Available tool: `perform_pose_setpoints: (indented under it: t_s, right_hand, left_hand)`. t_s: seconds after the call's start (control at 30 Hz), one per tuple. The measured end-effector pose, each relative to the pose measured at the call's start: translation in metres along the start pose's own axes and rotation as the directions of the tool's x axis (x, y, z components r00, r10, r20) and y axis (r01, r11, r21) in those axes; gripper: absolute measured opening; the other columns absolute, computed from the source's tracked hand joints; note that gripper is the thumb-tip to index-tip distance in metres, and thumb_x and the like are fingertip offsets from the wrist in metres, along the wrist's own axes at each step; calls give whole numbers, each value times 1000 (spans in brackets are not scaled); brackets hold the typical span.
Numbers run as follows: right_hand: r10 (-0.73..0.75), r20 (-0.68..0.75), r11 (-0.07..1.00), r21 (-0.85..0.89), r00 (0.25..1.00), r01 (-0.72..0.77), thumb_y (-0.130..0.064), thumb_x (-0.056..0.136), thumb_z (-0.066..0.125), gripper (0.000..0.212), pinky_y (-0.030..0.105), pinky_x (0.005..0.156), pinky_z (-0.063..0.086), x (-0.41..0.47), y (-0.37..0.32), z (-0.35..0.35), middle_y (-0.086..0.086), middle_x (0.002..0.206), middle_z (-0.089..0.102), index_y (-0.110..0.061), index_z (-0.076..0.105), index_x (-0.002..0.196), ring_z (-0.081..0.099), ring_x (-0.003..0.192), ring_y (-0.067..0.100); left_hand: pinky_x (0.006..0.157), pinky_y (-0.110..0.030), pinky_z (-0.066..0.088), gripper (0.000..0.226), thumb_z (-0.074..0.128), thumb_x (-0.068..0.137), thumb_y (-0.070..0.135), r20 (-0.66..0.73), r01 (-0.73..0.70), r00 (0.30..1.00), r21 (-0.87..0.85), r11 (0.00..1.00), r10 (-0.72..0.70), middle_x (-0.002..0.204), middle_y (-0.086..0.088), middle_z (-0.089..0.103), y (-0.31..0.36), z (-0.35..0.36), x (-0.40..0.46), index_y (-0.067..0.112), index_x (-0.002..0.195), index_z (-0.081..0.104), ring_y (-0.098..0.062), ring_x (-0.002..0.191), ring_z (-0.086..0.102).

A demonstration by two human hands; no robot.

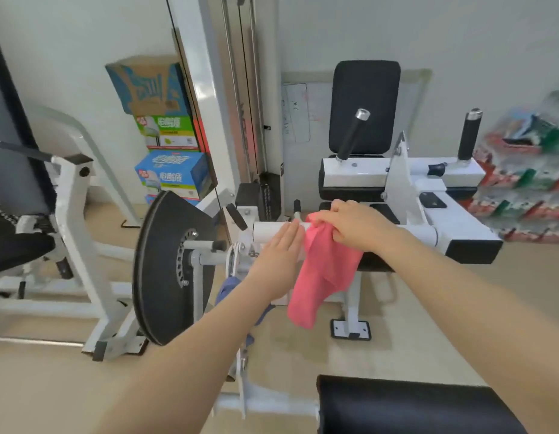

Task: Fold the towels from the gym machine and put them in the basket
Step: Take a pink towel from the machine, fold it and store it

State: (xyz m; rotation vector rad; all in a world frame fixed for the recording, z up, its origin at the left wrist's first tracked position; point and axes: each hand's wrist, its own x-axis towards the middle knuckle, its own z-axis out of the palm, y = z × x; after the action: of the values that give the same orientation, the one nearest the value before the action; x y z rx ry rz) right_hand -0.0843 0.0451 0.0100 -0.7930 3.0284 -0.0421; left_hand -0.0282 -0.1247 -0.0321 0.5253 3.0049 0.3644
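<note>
A pink towel (pixel 325 274) hangs from the white horizontal bar (pixel 269 230) of the gym machine in the middle of the view. My right hand (pixel 353 222) grips the towel's top edge on the bar. Just left of the towel, my left hand (pixel 283 253) lies flat with straight fingers against the bar and touches the towel's left edge. A blue-grey towel (pixel 229 288) shows below my left forearm, mostly hidden by it. No basket is in view.
A black weight disc (pixel 165 264) stands left of the bar. The machine's black backrest (pixel 364 104) and two black handles (pixel 352 136) rise behind. Stacked cartons (pixel 165 130) stand at the back left, and a black pad (pixel 406 405) sits at the bottom right.
</note>
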Motion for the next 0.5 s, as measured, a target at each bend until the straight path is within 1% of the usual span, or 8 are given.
perform_pose_setpoints:
  t_s: [0.07, 0.13, 0.2, 0.27, 0.33, 0.4, 0.43, 0.5]
  right_hand:
    - [41, -53, 995, -94, 998, -46, -9, 93, 34, 48, 32, 74, 34, -7, -13, -2, 10, 119, 50, -26, 35, 138, 49, 107, 29]
    - [147, -21, 989, -27, 989, -147, -10, 93, 34, 43, 30, 73, 32, -26, -22, 10, 11, 122, 53, -19, 39, 135, 52, 105, 30]
    - [239, 45, 967, 75, 970, -242, -14, 92, 37, 36, 31, 72, 36, -55, -27, 31, 9, 121, 56, -18, 43, 128, 55, 102, 31]
    - [276, 98, 951, 120, 956, -286, -16, 91, 41, 33, 33, 71, 41, -87, -30, 52, 9, 119, 57, -18, 46, 123, 57, 99, 31]
    - [347, 111, 912, 193, 931, -363, -20, 91, 42, 26, 35, 71, 46, -114, -29, 62, 8, 111, 60, -15, 48, 116, 58, 94, 30]
    - [453, 30, 829, 353, 891, -433, -22, 90, 46, 19, 35, 67, 46, -138, -26, 60, 8, 99, 63, -13, 49, 107, 60, 89, 30]
    - [496, -54, 783, 459, 867, -419, -22, 89, 48, 15, 37, 67, 47, -149, -22, 57, 8, 92, 64, -13, 48, 101, 61, 83, 29]
    - [563, -268, 730, 604, 782, -319, -18, 89, 53, 8, 37, 62, 46, -176, -14, 48, 1, 79, 62, -16, 46, 92, 58, 68, 23]
  left_hand:
    - [118, -38, 8, 66, 33, 92, -1, -7, -19, 1000, -71, 997, 19, 157, -5, -12, -6, 2, 0, 8, 147, -1, -18, 145, -10]
    - [119, -35, 7, 65, 36, 92, 2, -38, -47, 998, -105, 993, 43, 157, -7, -9, -11, 5, 1, 6, 147, 2, -19, 145, -8]
    - [118, -32, 8, 63, 40, 91, 3, -97, -91, 993, -182, 979, 74, 157, -11, -5, -9, 5, 0, 6, 147, 12, -22, 145, -4]
    - [115, -32, 14, 58, 37, 86, -3, -167, -230, 968, -290, 929, 187, 155, -14, 7, 0, 9, -6, 9, 143, 28, -22, 144, 8]
    - [113, -26, 21, 48, 33, 84, 6, -199, -418, 907, -300, 857, 372, 149, -16, 25, 15, 22, -16, 4, 129, 48, -19, 137, 23]
    - [111, -14, 18, 43, 33, 88, 20, -183, -505, 863, -344, 791, 471, 145, -11, 31, 35, 40, -25, 4, 121, 55, -8, 132, 28]
    - [109, -8, 14, 43, 35, 90, 23, -188, -510, 859, -394, 765, 476, 144, -5, 30, 50, 45, -28, 9, 126, 52, 1, 131, 25]
    - [103, 1, 12, 44, 40, 90, 24, -224, -509, 857, -512, 692, 464, 139, 3, 30, 85, 47, -33, 28, 134, 35, 21, 126, 19]
